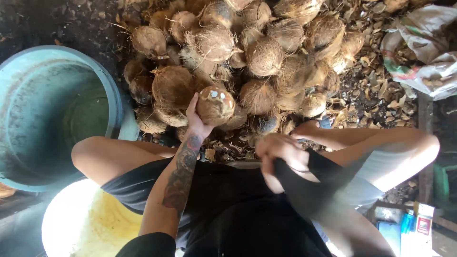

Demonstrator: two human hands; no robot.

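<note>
Coconut pile blocks ahead; blue tub leaves room at left.

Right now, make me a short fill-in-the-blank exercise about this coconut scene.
1. The left hand holds up one husked ____.
2. The big blue-green tub sits on the person's ____ side.
3. The coconut pile lies on the ground in ____ of the person.
4. The blurred right hand is by a ____-coloured cloth.

Missing words: coconut; left; front; black
</note>
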